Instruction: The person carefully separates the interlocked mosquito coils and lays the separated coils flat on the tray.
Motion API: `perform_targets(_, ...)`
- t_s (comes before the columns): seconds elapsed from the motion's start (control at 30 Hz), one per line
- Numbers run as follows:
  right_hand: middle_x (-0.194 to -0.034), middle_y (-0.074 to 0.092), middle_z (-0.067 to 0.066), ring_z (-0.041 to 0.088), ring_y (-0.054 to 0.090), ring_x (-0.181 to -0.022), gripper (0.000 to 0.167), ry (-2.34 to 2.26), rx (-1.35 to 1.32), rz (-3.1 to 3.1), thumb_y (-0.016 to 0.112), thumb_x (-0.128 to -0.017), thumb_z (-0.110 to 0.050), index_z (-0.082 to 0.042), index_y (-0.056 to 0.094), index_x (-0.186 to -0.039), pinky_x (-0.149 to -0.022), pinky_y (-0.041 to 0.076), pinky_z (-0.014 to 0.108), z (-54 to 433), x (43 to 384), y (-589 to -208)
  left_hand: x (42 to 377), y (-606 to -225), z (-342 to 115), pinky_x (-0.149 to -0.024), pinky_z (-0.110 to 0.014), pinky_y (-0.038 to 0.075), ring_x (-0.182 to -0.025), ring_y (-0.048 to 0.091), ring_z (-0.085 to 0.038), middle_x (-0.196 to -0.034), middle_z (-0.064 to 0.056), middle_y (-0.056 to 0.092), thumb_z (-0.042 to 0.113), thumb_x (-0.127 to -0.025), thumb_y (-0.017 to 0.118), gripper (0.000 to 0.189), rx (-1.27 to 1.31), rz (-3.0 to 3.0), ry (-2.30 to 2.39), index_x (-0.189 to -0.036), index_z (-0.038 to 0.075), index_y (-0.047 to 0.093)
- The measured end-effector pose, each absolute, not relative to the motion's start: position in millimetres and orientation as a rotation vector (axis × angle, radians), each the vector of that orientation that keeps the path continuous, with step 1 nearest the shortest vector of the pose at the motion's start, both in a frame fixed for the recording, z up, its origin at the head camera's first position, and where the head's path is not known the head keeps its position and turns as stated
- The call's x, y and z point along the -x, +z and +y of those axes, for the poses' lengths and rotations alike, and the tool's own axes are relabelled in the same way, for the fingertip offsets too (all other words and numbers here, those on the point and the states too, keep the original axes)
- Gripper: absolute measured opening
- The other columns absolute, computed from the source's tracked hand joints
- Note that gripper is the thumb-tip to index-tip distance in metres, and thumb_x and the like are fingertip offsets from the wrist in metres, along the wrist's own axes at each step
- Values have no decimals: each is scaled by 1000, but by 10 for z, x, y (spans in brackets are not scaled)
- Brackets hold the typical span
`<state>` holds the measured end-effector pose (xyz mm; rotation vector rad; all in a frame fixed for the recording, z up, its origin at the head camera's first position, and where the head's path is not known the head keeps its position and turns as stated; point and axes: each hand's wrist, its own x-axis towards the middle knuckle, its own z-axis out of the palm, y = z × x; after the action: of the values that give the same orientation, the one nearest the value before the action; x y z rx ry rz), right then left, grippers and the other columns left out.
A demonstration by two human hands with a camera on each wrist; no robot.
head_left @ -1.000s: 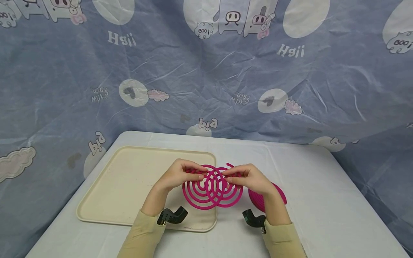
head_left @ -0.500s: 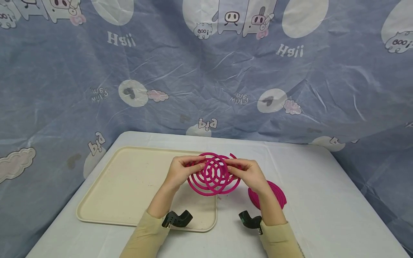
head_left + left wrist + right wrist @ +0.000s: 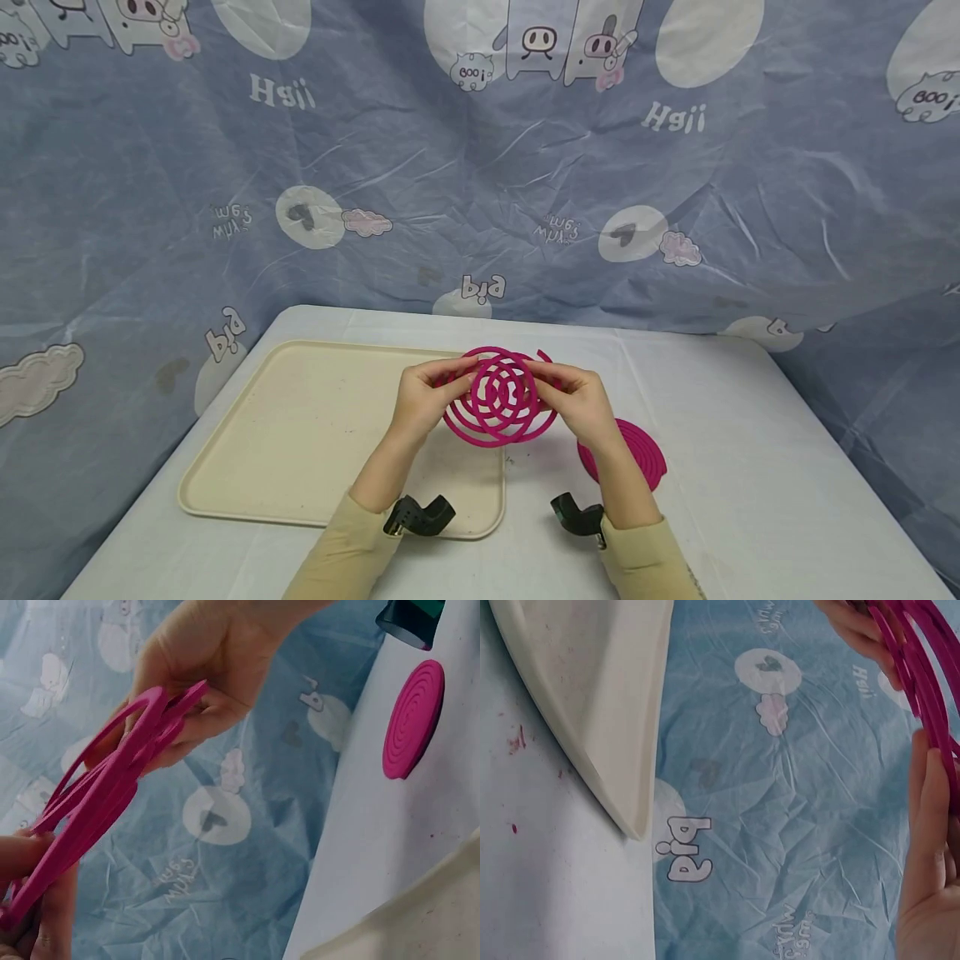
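Two overlapping magenta mosquito coils (image 3: 105,791) are held up above the table, partly over the tray's right edge in the head view. Their spirals cross each other, and one coil's loose outer end sticks up at the upper right. My left hand (image 3: 422,400) pinches the left side between thumb and fingers. On the right side, my right hand (image 3: 587,402) pinches the coils the same way. The left wrist view shows them nearly edge-on, with the rings slightly spread apart. Flat on the table lies another magenta coil (image 3: 641,454), partly hidden behind the right forearm.
A large cream tray (image 3: 300,433) lies on the left of the white table (image 3: 742,467), reaching under the left forearm. Small reddish crumbs (image 3: 517,739) dot the table beside it. Behind the table hangs a blue printed cloth (image 3: 480,167). Black wrist cameras sit at both sleeves.
Both hands have lifted the coils higher and come closer together. The two spirals now overlap more than a second ago. The coil on the table and the tray have stayed put.
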<state>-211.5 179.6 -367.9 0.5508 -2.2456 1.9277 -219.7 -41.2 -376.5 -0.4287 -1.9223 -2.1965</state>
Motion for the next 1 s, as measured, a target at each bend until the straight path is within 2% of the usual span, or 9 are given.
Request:
perform_targets(0.23, -99, 67, 19, 18, 67, -74, 31, 1879, -664, -2403, 65, -87, -3, 7, 62, -116, -67, 56, 31, 1913, 2119, -3651, 2210, -3737, -532, -66, -25, 55, -72, 64, -11, -97, -15, 69, 0, -80, 72, 26, 542, -2098, -2238, -104, -7, 69)
perform_targets(0.37, -93, 69, 13, 19, 65, -72, 30, 1859, -752, -2481, 66, -86, -6, 5, 64, -114, -65, 56, 30, 1988, 2124, -3642, 2234, -3738, -605, -65, -23, 55, -74, 63, -11, -96, -14, 70, 1, -80, 72, 25, 660, -2204, -2219, -104, -6, 69)
perform_targets(0.67, -84, 69, 11, 12, 61, -64, 28, 1792, -938, -2613, 67, -85, -3, 5, 66, -111, -58, 53, 25, 2103, 2135, -3644, 2262, -3740, -715, -62, -24, 55, -69, 64, -9, -89, -14, 70, -1, -80, 70, 23, 884, -2361, -2176, -102, -7, 69)
perform_targets(0.8, -84, 69, 11, 14, 60, -64, 28, 1763, -915, -2614, 68, -85, -5, 3, 67, -112, -56, 52, 24, 2106, 2125, -3632, 2256, -3721, -729, -65, -25, 55, -73, 65, -10, -92, -15, 70, 1, -81, 71, 24, 864, -2362, -2152, -104, -6, 69)
perform_targets(1.0, -87, 68, 16, 16, 63, -69, 30, 1810, -734, -2510, 67, -86, -6, 4, 65, -114, -61, 55, 26, 2101, 2104, -3604, 2242, -3691, -736, -66, -24, 55, -74, 65, -12, -93, -13, 70, 2, -81, 71, 25, 641, -2233, -2191, -105, -6, 69)
